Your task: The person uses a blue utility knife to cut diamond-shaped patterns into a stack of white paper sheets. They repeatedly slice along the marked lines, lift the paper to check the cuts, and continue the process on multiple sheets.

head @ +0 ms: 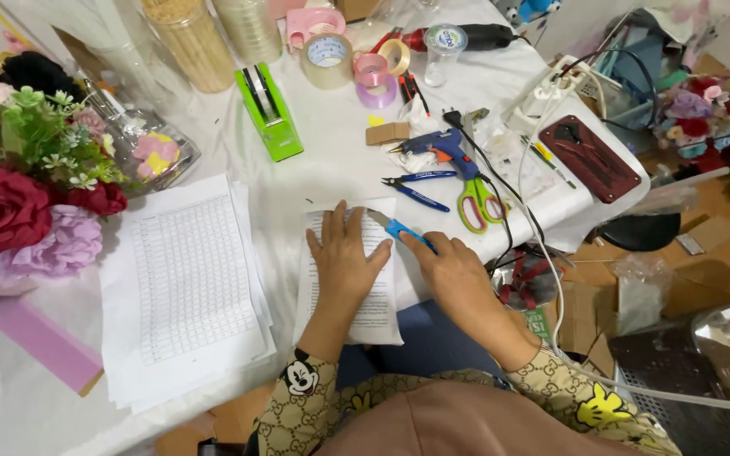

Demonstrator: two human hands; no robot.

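Your left hand [345,257] lies open, flat on the sheet [382,300]; your right hand [456,274] grips the cutter [399,228]. Pliers [416,187], scissors [476,198] and glue gun [443,145] lie just beyond.

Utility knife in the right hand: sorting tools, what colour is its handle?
Blue plastic utility knife handle, head view.

Single head-worn view, steeply downward and close over the cluttered white table [331,160].
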